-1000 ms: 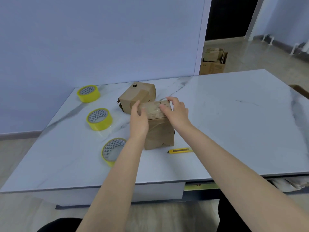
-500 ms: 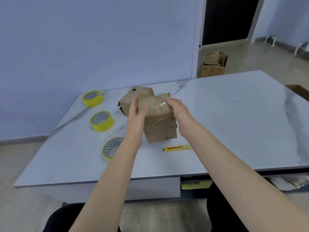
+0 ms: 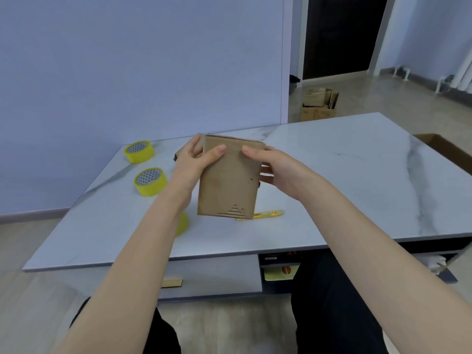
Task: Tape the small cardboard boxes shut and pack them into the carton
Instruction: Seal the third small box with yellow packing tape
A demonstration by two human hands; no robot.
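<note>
While held above the table (image 3: 332, 180), grips small cardboard box (image 3: 227, 182) between left hand (image 3: 189, 167) and right hand (image 3: 281, 167), thumbs pressed on near face. Kept upright, long axis vertical, broad face toward camera.

Matt brown cardboard box (image 3: 227, 180); glossy marble-look table (image 3: 332, 180); shiny yellow tape rolls (image 3: 150, 181).

The small box (image 3: 227, 180) has been lifted off the table (image 3: 357, 175) and tipped toward the person. The left hand (image 3: 190, 166) and right hand (image 3: 278, 169) now grip it above the table.
</note>
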